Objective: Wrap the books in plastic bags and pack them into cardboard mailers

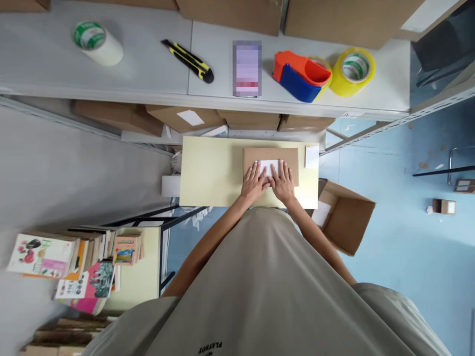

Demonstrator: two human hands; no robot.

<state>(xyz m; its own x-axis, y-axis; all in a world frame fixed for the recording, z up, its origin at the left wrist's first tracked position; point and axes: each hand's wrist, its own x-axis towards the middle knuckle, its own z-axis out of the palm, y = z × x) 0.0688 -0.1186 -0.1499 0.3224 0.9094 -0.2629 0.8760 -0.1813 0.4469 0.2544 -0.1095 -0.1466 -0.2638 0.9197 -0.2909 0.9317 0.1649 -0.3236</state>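
1. Cardboard parcel [270, 165]: a flat brown box lying on the pale yellow table [211, 178], toward the table's far right part.
2. White label [269, 166]: a paper slip on top of the parcel, partly covered by both hands.
3. Left hand [254, 182]: palm down, fingers spread and flat on the parcel, fingertips on the label's left end; it grips nothing.
4. Right hand [282, 181]: palm down just beside the left hand, fingers likewise spread flat across the label's right end.
5. Small white slip [312, 156]: at 2 o'clock from the parcel, on the table edge; it may be a second label, but the view is too small to tell.
6. Open carton [345, 217]: at 4 o'clock, on the blue floor.
7. Grey shelf [148, 74], at 12 o'clock: orange-and-blue tape dispenser [299, 75], yellow tape roll [352, 70], utility knife [189, 61], white tape roll [97, 43].
8. Stacked books [74, 267]: at 8 o'clock, well apart.
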